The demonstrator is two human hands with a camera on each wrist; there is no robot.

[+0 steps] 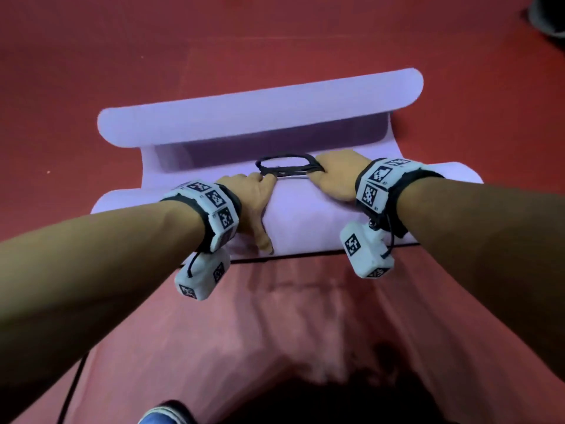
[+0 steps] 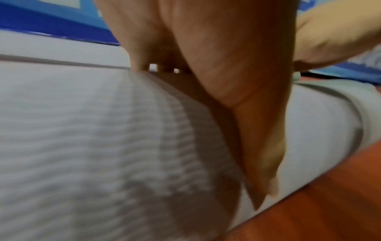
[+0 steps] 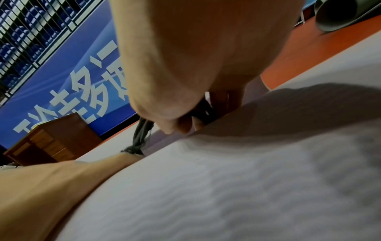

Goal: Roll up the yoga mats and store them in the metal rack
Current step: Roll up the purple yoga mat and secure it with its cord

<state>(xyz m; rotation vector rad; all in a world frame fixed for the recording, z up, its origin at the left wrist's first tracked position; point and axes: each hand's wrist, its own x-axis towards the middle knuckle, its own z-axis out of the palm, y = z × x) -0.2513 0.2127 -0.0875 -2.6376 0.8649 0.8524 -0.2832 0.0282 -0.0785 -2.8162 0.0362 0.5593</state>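
Note:
A lavender yoga mat (image 1: 305,221) lies on the red floor, its near part rolled into a thick roll and its far end (image 1: 260,108) curled upward. My left hand (image 1: 253,194) drapes over the roll (image 2: 82,130), thumb lying along it, fingers curled over the far side. Those fingertips pinch one end of a black cord (image 1: 287,166). My right hand (image 1: 336,175) rests on the roll (image 3: 226,187) and grips the bundled cord (image 3: 142,133) in curled fingers. A loop of cord lies on the flat mat just beyond the hands.
A pink mat (image 1: 244,332) spreads on the floor in front of the roll. A blue shoe (image 1: 159,414) and a thin black cable (image 1: 73,387) are near me. A wooden cabinet (image 3: 51,138), a blue banner and a dark rolled mat (image 3: 338,14) show beyond.

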